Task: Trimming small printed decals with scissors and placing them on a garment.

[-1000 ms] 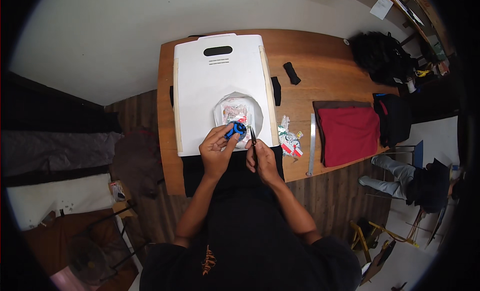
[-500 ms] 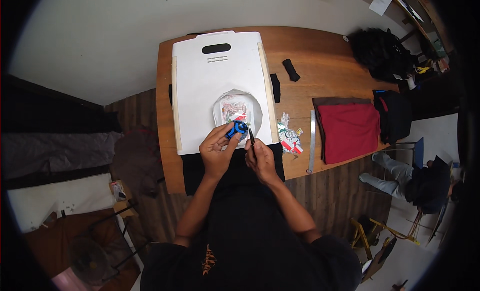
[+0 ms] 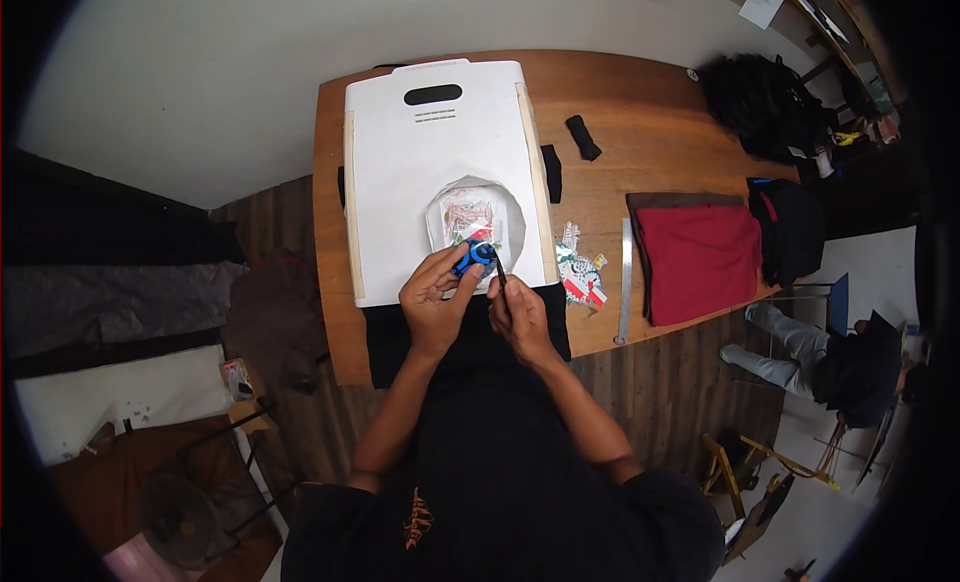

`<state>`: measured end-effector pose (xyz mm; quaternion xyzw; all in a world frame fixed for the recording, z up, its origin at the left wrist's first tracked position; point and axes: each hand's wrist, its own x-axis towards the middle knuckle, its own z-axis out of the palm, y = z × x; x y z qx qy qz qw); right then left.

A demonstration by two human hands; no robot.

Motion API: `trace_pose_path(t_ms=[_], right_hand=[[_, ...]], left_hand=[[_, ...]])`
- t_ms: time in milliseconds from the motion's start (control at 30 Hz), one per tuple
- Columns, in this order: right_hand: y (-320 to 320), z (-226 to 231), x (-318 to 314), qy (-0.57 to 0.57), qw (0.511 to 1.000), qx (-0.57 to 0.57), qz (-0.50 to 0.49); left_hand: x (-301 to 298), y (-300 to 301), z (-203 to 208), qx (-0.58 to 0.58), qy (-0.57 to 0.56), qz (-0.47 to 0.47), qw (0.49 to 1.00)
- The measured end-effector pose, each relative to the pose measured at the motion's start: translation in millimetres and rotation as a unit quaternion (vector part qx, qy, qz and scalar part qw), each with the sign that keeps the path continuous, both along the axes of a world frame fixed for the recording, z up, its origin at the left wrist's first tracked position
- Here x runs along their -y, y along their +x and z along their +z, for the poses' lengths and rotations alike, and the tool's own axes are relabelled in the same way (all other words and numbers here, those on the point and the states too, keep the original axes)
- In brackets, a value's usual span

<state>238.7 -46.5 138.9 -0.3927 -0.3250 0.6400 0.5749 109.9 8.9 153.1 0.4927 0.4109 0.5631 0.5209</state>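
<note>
My left hand (image 3: pixel 433 300) pinches a small blue-and-black patterned piece (image 3: pixel 474 257) between thumb and fingers. My right hand (image 3: pixel 521 320) is closed around a slim, dark, pointed tool (image 3: pixel 501 268), too small to tell its exact kind. The tool's tip meets the right edge of the piece. Both hands are over the near part of a white board (image 3: pixel 400 202) with a slot-shaped handle hole. Just beyond my fingers, a plastic-looking sheet with red and white print (image 3: pixel 470 217) shows inside the board's round, white-rimmed recess.
Printed cut-out scraps (image 3: pixel 580 272) and a metal ruler (image 3: pixel 625 282) lie right of the board on the wooden table (image 3: pixel 640 112). Farther right are folded red cloth (image 3: pixel 700 267) and a black bag (image 3: pixel 765 112). A small black bundle (image 3: pixel 582 139) rests behind. Another person (image 3: pixel 850 372) is at the far right.
The tool in my right hand has shifted very slightly left against the blue-and-black piece. My left hand keeps its hold, almost unmoved.
</note>
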Motion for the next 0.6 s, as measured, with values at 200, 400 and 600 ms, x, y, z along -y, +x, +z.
trace_pose_path(t_ms=[200,400,600], right_hand=[[0,-11,2,-0.004,1.000,-0.007,-0.004],[0,-8,2,-0.013,1.000,0.007,-0.003],[1,-10,1,-0.014,1.000,-0.007,-0.002]], left_hand=[[0,1,3,-0.003,0.005,0.000,1.000],[1,1,2,-0.010,0.006,-0.001,1.000],[0,0,0,-0.014,0.008,-0.001,1.000]])
